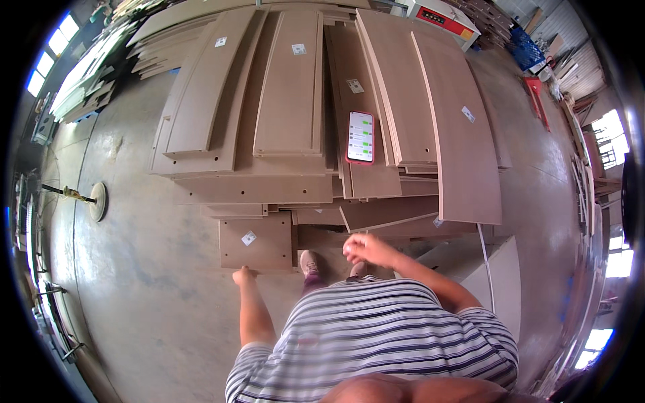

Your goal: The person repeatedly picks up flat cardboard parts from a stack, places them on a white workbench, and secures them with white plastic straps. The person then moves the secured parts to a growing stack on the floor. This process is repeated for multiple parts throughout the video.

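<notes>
A small brown wooden panel [268, 250] with a white label and holes near its corners sits low, in front of the stacked boards. My left hand [244, 275] is closed on its near edge, close to the left corner, with the fingers partly hidden. Held in front of my body, my right hand [369, 250] has its fingers curled together, a little blurred. Whatever may be inside them is too small to name. That hand is apart from the boards and nearest to a slanted loose board [383, 213].
Long brown panels [289, 87] lie in labelled stacks ahead. A phone with a red case [360, 138] rests on one. To the left stands a round-based metal stand [99, 201]. A white-and-red machine [443, 20] and a red pallet-jack-like frame [536, 101] are farther right.
</notes>
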The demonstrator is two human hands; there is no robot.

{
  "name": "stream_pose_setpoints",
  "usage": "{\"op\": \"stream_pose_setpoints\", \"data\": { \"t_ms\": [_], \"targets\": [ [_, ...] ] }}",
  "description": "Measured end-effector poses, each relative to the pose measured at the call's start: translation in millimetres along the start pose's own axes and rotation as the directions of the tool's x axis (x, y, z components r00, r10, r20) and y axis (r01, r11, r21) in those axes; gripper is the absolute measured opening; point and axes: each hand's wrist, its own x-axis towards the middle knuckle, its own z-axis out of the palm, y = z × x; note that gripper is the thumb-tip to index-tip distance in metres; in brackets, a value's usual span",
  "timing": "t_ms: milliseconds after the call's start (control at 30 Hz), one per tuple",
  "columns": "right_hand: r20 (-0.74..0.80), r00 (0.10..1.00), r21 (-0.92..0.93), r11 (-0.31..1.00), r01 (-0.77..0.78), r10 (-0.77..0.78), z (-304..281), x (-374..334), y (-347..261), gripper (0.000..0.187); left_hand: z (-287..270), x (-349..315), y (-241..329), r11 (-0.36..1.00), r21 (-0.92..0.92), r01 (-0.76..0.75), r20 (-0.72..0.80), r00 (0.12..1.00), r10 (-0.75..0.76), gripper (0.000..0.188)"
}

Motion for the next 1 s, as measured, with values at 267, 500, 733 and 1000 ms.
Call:
{"op": "stream_pose_setpoints", "data": {
  "t_ms": [267, 500, 733, 1000],
  "targets": [
    [-0.362, 0.677, -0.593, 0.719, 0.363, -0.641, -25, 120, -116, 0.046, 13, -219, 155, 0.309, -0.213, -0.927, 0.199, 0.269, 0.943, 0.044],
    [-0.456, 0.631, -0.735, 0.665, 0.130, -0.628, -19, 170, -156, 0.048, 137, -251, 324, -0.056, 0.106, -0.993, 0.118, -0.044, 0.992, 0.044],
    [-0.569, 0.654, -0.677, 0.736, -0.028, -0.499, -11, 169, -166, 0.054, 124, -247, 356, 0.220, 0.243, -0.945, 0.291, 0.287, 0.913, 0.057],
    [-0.395, 0.881, -0.226, 0.957, 0.182, -0.261, 44, 60, -80, 0.062, 6, -207, 218, 0.500, -0.093, -0.861, 0.568, 0.366, 0.737, 0.054]
  ]
}}
